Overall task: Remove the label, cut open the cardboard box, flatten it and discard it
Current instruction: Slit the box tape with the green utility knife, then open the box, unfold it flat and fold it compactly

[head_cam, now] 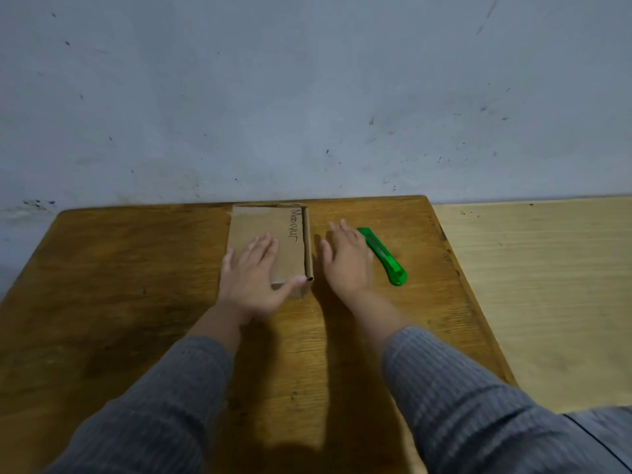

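Observation:
A small brown cardboard box [270, 230] lies on the wooden table [119, 285] near its far edge, with handwriting along its right side. My left hand [251, 278] rests flat on the box's near left part, fingers spread, thumb along the near edge. My right hand [347, 260] hovers open just right of the box, holding nothing. A green utility knife [384, 256] lies on the table right beside my right hand, partly hidden by its fingers.
A grey scuffed wall [307, 97] stands right behind the table. A lighter wooden surface [547, 285] adjoins the table on the right. Grey sleeves cover both forearms.

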A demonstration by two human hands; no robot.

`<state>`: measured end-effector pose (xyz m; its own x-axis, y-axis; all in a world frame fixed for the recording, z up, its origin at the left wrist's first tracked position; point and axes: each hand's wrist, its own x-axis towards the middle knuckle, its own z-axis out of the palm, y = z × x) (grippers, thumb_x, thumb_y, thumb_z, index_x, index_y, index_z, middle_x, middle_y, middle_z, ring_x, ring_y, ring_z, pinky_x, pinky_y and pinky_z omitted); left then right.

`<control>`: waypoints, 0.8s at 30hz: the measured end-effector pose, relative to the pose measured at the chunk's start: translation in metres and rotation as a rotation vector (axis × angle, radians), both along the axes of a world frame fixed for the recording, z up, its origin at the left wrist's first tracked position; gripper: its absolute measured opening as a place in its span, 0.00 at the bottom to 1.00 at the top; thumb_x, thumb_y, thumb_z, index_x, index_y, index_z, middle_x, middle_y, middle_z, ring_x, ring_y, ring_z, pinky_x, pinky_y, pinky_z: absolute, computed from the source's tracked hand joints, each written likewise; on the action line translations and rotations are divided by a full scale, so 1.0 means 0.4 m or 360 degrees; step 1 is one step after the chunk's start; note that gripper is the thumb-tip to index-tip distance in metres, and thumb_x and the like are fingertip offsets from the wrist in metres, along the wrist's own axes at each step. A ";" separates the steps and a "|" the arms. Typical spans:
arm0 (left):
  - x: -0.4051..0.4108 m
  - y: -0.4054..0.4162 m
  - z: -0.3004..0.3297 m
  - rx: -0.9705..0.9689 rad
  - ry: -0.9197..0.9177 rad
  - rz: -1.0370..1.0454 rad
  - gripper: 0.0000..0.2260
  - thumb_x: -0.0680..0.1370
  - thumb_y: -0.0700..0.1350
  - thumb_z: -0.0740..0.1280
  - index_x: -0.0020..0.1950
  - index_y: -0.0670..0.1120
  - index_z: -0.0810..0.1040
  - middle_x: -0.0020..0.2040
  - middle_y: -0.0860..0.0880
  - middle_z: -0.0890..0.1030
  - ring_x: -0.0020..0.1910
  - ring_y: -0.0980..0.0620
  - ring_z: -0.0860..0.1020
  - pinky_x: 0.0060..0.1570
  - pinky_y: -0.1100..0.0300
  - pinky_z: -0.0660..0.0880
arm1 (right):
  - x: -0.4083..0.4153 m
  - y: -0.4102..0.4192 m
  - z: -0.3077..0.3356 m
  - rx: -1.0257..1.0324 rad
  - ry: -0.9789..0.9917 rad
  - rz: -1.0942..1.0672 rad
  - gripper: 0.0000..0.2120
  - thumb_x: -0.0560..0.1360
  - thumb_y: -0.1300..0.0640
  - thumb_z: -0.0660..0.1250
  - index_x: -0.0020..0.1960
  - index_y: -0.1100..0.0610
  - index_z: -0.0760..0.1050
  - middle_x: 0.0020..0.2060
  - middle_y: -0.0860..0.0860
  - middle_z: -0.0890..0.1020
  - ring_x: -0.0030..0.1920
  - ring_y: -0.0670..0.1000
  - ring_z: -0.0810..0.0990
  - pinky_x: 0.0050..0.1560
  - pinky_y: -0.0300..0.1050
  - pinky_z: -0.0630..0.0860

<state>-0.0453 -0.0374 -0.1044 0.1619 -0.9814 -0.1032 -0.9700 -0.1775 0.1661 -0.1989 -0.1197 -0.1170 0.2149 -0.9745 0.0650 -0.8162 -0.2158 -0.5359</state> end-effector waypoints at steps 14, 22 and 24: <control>0.089 -0.045 -0.007 0.0102 -0.0059 0.0013 0.34 0.79 0.65 0.41 0.78 0.48 0.39 0.79 0.50 0.37 0.77 0.53 0.35 0.73 0.37 0.39 | 0.120 0.040 0.006 0.0214 0.0308 0.0285 0.31 0.80 0.39 0.38 0.78 0.54 0.42 0.78 0.49 0.44 0.77 0.47 0.39 0.73 0.59 0.32; 0.154 -0.006 -0.011 0.0124 -0.0118 -0.0090 0.43 0.73 0.74 0.44 0.79 0.49 0.38 0.78 0.52 0.35 0.76 0.54 0.35 0.73 0.36 0.39 | 0.047 0.074 -0.021 0.0423 0.0651 0.0170 0.31 0.79 0.37 0.37 0.78 0.51 0.46 0.78 0.48 0.47 0.77 0.50 0.38 0.69 0.65 0.28; 0.165 0.009 -0.010 0.0112 -0.0126 -0.0121 0.42 0.74 0.73 0.44 0.79 0.50 0.38 0.78 0.52 0.36 0.76 0.54 0.36 0.73 0.36 0.40 | 0.034 0.095 -0.027 0.0441 0.0743 0.0196 0.31 0.79 0.37 0.38 0.77 0.50 0.47 0.78 0.47 0.48 0.77 0.52 0.38 0.68 0.65 0.28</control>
<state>0.0208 -0.0340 -0.1084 0.0974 -0.9820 -0.1621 -0.9907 -0.1112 0.0785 -0.1852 -0.0819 -0.1277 0.2731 -0.9074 -0.3194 -0.9582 -0.2272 -0.1737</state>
